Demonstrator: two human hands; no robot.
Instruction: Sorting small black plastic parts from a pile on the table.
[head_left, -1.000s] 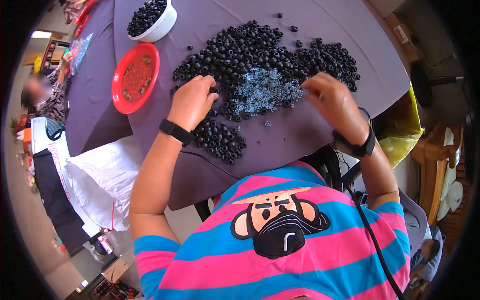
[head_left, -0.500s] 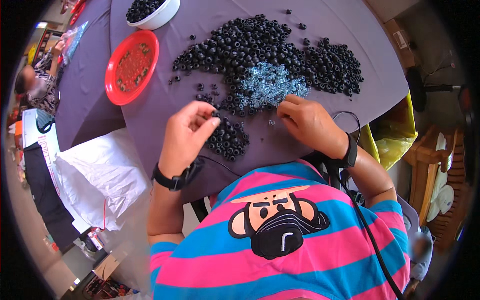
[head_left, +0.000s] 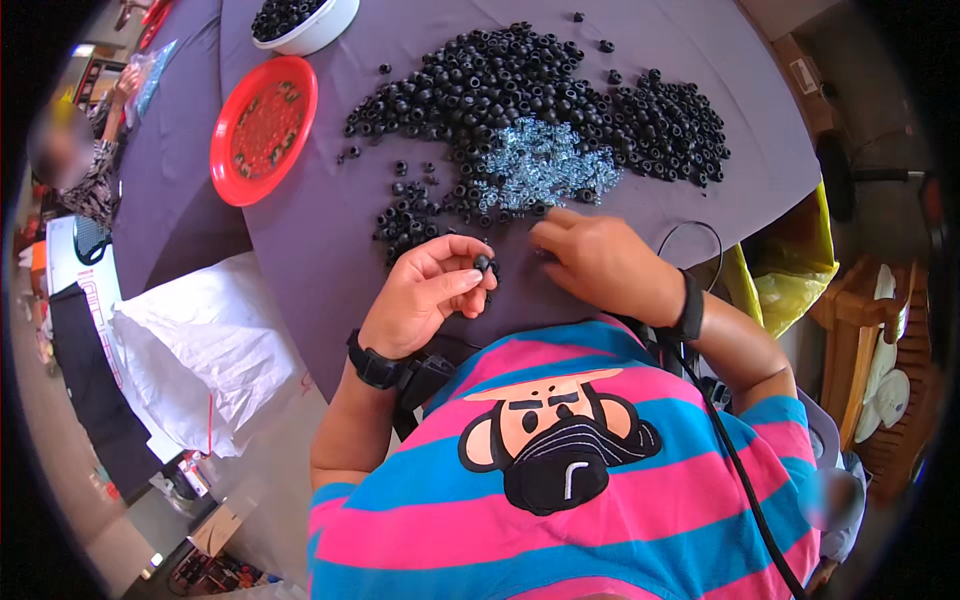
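Observation:
Between the thumb and fingers of my left hand (head_left: pixel 415 300) is a small round black bead-like piece (head_left: pixel 482 262). My right hand (head_left: pixel 612 265) is closed at the fingertips to its right, a short gap away; what it pinches, if anything, is hidden. Just beyond my right hand lies a heap of small clear bluish plastic pieces (head_left: pixel 548 165). A large pile of black hollow bead-like pieces (head_left: pixel 480 85) surrounds that heap on its far and side edges. A smaller cluster of black pieces (head_left: pixel 405 222) sits beyond my left hand.
A red oval tray (head_left: pixel 224 150) rests at the left on the grey-covered table (head_left: pixel 320 225). Behind it stands a white tub (head_left: pixel 325 30) of black pieces. A yellow bag (head_left: pixel 785 285) hangs by the right edge; a thin black cable (head_left: pixel 718 235) loops near my right wrist. Another person (head_left: pixel 90 180) is at far left.
My left hand has moved right and nearer to me from the small cluster, now holding a black piece up. My right hand has shifted slightly left and nearer, away from the clear heap.

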